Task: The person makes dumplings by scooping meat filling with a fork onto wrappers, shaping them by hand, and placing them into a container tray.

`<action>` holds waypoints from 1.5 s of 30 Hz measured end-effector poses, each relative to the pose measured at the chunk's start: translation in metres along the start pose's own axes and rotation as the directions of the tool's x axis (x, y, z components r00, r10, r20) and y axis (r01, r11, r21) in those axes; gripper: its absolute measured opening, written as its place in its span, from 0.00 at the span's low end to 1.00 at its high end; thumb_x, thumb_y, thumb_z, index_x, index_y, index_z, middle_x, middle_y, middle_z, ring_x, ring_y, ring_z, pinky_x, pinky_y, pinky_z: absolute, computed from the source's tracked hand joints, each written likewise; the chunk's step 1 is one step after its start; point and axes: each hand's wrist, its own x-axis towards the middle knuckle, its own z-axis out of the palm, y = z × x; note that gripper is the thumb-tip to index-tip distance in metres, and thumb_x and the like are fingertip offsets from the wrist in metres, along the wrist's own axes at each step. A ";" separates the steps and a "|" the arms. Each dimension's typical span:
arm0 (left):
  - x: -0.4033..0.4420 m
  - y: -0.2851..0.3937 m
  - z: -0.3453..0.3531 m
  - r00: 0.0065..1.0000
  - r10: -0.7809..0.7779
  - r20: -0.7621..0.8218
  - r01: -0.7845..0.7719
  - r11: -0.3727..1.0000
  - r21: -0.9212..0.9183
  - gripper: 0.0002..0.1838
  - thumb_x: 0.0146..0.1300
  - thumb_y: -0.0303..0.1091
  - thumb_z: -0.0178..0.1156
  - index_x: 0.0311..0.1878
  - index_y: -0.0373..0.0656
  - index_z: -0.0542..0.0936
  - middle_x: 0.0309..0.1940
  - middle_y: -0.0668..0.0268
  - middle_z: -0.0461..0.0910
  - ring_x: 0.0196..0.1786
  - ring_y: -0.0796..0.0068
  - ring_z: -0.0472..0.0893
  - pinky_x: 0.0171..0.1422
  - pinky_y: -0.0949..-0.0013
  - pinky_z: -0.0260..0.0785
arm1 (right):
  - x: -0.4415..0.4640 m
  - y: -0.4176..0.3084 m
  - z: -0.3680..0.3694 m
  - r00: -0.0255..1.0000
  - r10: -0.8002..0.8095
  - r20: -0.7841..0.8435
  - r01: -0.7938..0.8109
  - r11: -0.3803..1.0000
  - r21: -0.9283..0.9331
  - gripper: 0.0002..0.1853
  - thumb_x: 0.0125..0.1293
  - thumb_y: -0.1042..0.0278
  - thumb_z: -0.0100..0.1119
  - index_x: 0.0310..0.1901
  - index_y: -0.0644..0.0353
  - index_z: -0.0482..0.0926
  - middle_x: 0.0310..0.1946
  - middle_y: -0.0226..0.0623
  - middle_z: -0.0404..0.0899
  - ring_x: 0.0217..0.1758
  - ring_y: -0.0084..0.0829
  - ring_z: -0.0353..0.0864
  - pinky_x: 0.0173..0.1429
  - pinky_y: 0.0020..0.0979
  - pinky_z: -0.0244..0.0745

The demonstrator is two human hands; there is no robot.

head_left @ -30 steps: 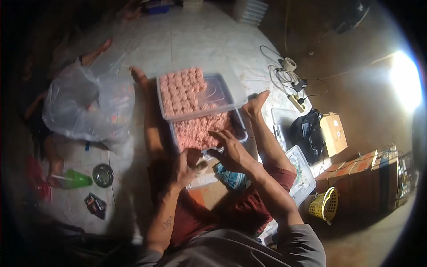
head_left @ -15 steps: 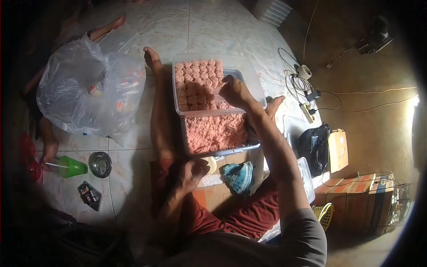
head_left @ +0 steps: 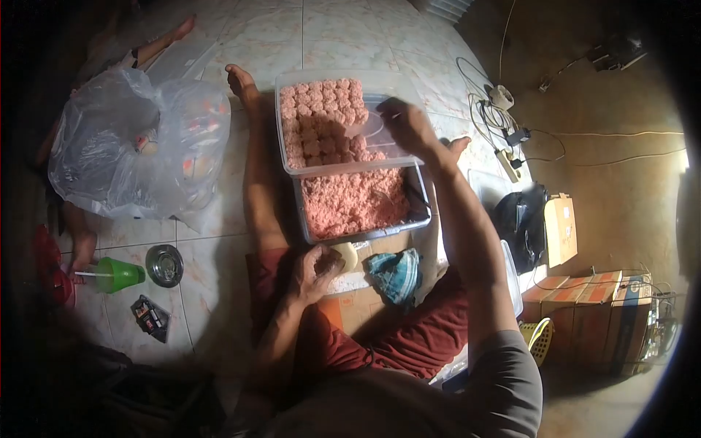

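Observation:
My right hand is closed above the right side of an upper clear plastic tray. It grips a thin, pale spatula-like tool, partly blurred, whose end is at the edge of the pink mounds. Rows of small pink minced-filling mounds cover the tray's left part. Below, a deeper tub holds loose pink minced filling. My left hand, fingers curled, is in front of the tub on a pale round disc; its grip is partly hidden.
A teal checked cloth lies on cardboard between my legs. Left on the tiles are a big plastic bag, green cup, glass ashtray and another person's foot. Cables and cardboard boxes are on the right.
My right hand has moved right and slightly up relative to the tray, and more of the tray's bare right side shows. The left hand stays by the pale disc. The view has shifted slightly.

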 end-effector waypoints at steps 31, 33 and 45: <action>-0.018 0.011 0.025 0.998 -0.036 -0.044 0.045 0.975 0.219 0.11 0.62 0.29 0.71 0.44 0.37 0.81 0.41 0.52 0.85 0.43 0.56 0.86 0.48 0.60 0.77 | -0.119 0.030 0.037 0.675 0.026 0.737 0.174 0.966 -0.192 0.08 0.65 0.63 0.56 0.32 0.50 0.85 0.36 0.33 0.87 0.44 0.39 0.85 0.56 0.49 0.65; -0.015 0.005 0.027 0.995 0.056 -0.087 -0.048 0.994 0.095 0.12 0.61 0.30 0.72 0.43 0.37 0.81 0.40 0.53 0.85 0.43 0.62 0.86 0.50 0.64 0.77 | -0.122 0.037 0.041 0.685 0.036 0.728 0.210 0.947 -0.244 0.09 0.65 0.62 0.57 0.32 0.50 0.85 0.34 0.33 0.87 0.42 0.39 0.85 0.55 0.50 0.65; -0.007 0.006 0.016 0.997 -0.023 0.070 0.052 0.893 -0.447 0.14 0.69 0.36 0.69 0.52 0.41 0.80 0.43 0.71 0.83 0.46 0.80 0.82 0.54 0.69 0.76 | -0.129 0.026 0.000 0.656 0.164 0.736 -0.220 0.975 -0.022 0.11 0.64 0.58 0.68 0.42 0.53 0.90 0.33 0.38 0.89 0.40 0.36 0.87 0.51 0.40 0.78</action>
